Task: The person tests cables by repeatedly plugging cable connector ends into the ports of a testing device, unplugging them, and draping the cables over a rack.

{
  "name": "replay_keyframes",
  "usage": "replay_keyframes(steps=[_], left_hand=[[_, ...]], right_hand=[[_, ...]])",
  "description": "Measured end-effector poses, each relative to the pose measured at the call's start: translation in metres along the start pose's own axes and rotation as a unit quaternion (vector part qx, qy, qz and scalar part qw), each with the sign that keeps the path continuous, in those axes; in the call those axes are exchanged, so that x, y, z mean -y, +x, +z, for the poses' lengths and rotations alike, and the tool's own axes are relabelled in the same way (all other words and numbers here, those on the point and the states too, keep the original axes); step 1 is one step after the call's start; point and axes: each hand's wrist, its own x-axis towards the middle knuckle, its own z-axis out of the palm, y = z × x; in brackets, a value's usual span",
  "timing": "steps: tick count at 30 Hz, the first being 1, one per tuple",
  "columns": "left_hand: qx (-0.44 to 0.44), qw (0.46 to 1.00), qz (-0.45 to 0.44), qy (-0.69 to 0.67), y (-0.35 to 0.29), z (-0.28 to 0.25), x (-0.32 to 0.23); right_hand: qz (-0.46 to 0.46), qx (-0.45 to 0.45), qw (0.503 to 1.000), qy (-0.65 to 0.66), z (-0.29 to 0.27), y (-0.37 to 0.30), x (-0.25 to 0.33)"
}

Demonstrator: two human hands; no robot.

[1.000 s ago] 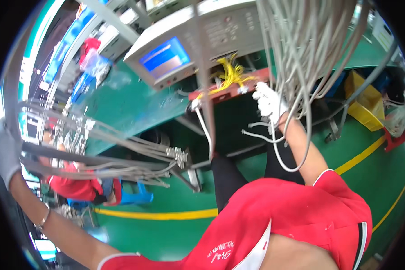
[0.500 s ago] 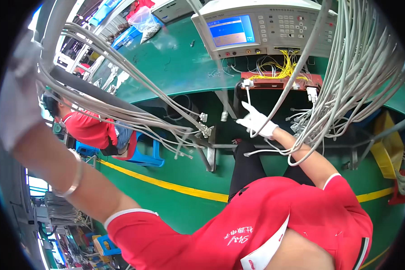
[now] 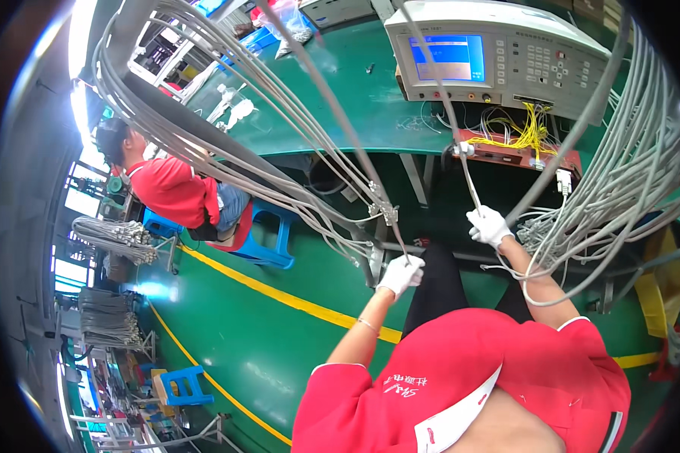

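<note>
White cotton gloves cover both of the person's hands. The left hand (image 3: 401,273) is closed around the lower end of a thin grey cable (image 3: 332,113) that runs up and away toward the top of the view, among a thick sheaf of hanging grey cables (image 3: 204,143) slung from an overhead rail. Just above that hand, a small pale connector (image 3: 385,210) hangs on the neighbouring cables. The right hand (image 3: 489,225) is closed on a second grey cable (image 3: 461,162), which rises past a red connector board (image 3: 517,155) fitted with yellow wires (image 3: 525,132). Above the board, a beige cable tester (image 3: 499,57) with a blue screen and rows of buttons sits on the green workbench (image 3: 332,113). Another bundle of grey cables (image 3: 627,181) hangs at the right, near the right forearm. Well apart on the left, a co-worker in a red shirt (image 3: 170,192) sits on a blue stool (image 3: 268,234). A yellow line (image 3: 279,294) crosses the green floor (image 3: 242,347).
</note>
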Motion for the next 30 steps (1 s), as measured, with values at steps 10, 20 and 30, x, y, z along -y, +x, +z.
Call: replay_keyframes(steps=[10, 20, 30], left_hand=[[0.048, 0.982, -0.02, -0.181, 0.068, 0.051, 0.006], [-0.073, 0.965, 0.161, -0.195, 0.057, 0.092, -0.177], [-0.076, 0.976, 0.174, -0.106, 0.06, 0.119, -0.19]], right_hand=[[-0.148, -0.155, 0.949, -0.231, -0.056, -0.032, 0.023], [-0.346, -0.4, 0.849, -0.005, -0.088, -0.109, 0.116], [-0.191, -0.353, 0.916, 0.017, -0.107, -0.097, 0.088]])
